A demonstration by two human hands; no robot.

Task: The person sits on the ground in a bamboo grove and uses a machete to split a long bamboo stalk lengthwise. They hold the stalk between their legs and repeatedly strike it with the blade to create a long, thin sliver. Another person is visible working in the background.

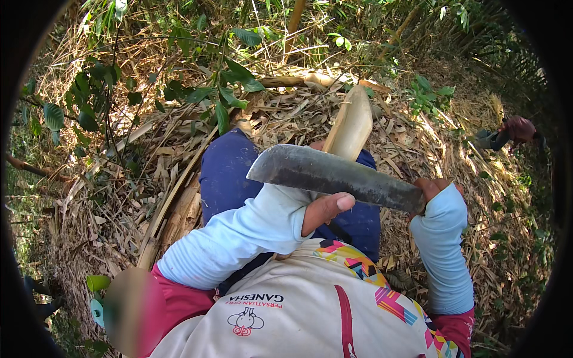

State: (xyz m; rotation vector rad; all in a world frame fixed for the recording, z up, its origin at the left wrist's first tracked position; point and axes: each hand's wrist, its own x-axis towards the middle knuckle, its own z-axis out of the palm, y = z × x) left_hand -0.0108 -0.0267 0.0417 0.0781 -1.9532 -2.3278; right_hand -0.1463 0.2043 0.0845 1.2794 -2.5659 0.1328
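Observation:
My right hand (434, 192), in a pale blue sleeve, is closed at the right end of a machete (334, 174). Its handle is hidden in the grip. The broad, dark grey blade lies crosswise over my lap, its tip to the left. Behind the blade, my left hand (325, 213) is closed around a pale, shaved piece of wood (351, 124). The thumb shows below the blade and a bit of finger above it; the other fingers are mostly hidden. The wood's blunt far end points away from me, and the blade crosses over its near part.
Dry leaves and bamboo litter (286, 113) cover the ground. A long split pole (173, 203) lies to my left. Leafy green stems (224, 89) hang ahead on the left. A green cup-like object (98, 283) is at lower left. Another person (514, 131) is at far right.

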